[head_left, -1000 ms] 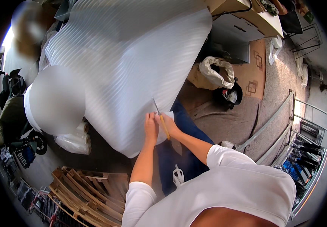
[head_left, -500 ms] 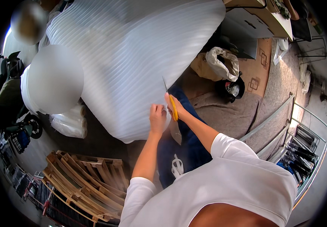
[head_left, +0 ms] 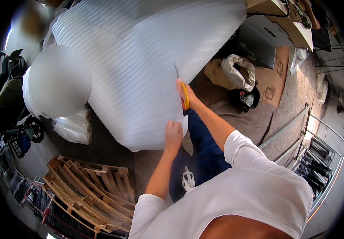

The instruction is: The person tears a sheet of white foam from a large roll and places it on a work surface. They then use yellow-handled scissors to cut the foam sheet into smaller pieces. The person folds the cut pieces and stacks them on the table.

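Observation:
A large sheet of white ribbed foam wrap (head_left: 140,79) spreads in front of me, its near right edge by my legs. My right hand (head_left: 187,95) is closed round the yellow handles of a pair of scissors (head_left: 176,71). The blades point away from me over the sheet, close to its right edge; whether they are parted is too small to tell. Nearer to me, my left hand (head_left: 173,136) has its fingers closed on the foam wrap at its near corner, below the scissors. A small flap of the sheet shows beside those fingers.
Wooden pallets (head_left: 88,191) lie at the lower left, with clear plastic-wrapped rolls (head_left: 74,126) above them. On the right are an open white sack (head_left: 239,71), a black bucket (head_left: 246,97), a cardboard sheet (head_left: 273,85) and a metal rack (head_left: 319,159). Brown blanket-like cloth (head_left: 243,119) covers the floor there.
My right hand has moved away from me along the sheet's edge with the scissors. My left hand has shifted slightly right and nearer to me, and a gap now separates the hands.

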`<action>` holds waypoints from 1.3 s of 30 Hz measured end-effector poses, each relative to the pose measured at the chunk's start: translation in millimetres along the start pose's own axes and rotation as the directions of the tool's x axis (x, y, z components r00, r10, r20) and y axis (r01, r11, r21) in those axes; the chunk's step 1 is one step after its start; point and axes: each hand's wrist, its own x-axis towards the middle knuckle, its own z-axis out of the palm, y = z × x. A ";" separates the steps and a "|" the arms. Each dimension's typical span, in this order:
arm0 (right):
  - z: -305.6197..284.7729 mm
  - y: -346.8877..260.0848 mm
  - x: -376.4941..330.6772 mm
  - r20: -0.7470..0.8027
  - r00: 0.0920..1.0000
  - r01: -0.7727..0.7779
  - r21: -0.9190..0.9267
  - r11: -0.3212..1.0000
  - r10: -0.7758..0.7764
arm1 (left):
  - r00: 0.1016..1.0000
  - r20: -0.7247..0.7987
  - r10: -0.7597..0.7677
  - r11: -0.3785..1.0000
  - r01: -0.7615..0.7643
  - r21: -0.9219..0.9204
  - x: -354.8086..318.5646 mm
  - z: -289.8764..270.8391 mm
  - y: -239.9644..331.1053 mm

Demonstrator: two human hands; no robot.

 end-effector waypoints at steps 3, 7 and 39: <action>-5.9 -19.7 11.5 0.014 1.000 0.008 -0.009 1.000 -0.008 | 1.000 -0.008 -0.029 1.000 0.029 0.002 -12.6 0.0 0.6; -13.1 -40.9 37.4 0.053 0.999 0.003 -0.031 1.000 -0.001 | 0.990 0.043 -0.137 0.990 0.138 -0.017 -33.2 -4.0 2.3; -4.8 -201.9 179.8 -0.060 0.991 0.121 0.045 0.992 -0.118 | 0.791 0.201 -0.578 0.815 0.548 0.188 -17.1 -20.9 -9.8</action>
